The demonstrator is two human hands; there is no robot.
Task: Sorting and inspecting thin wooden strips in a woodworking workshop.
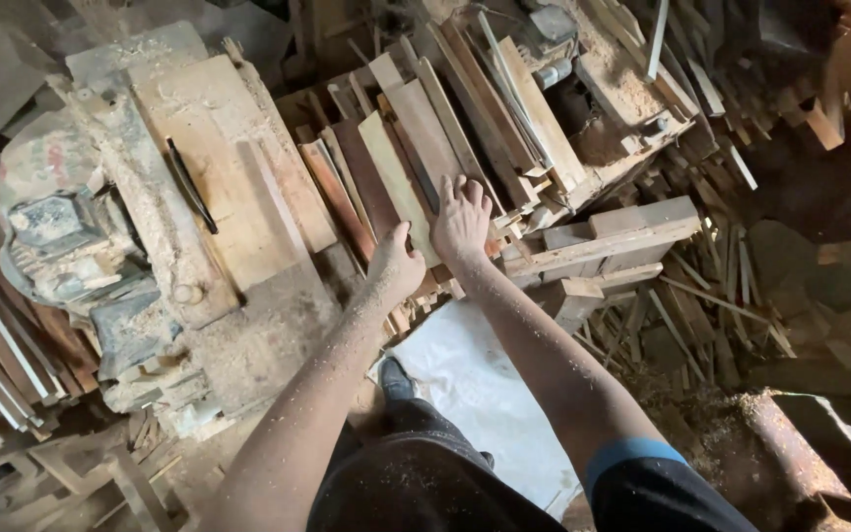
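Wood lies everywhere here, and the person's two hands are down in the thick of it. The left hand (395,264) is curled around the near end of a pale flat board (398,187), thumb on top, fingers wrapped under its edge, so it grips the board. The right hand (461,219) lies flat with fingers spread on the neighbouring darker slat (432,138); it presses rather than clasps, closed on nothing. Both pieces sit in a leaning stack of offcuts (347,187) between a sawdust-caked bench (219,167) on the left and a rough timber frame (613,241) on the right.

The likeliest trouble is the stack shifting: the boards overlap loosely, so drawing one out could slide its neighbours onto the fingers or down toward the foot (394,379) below. Bare skin on rough-sawn edges invites splinters, and hidden nails cannot be ruled out. The footing also looks poor, with thin scrap sticks (701,315) littering the ground beside a white sheet (475,384), so a long reach forward might cost the person balance
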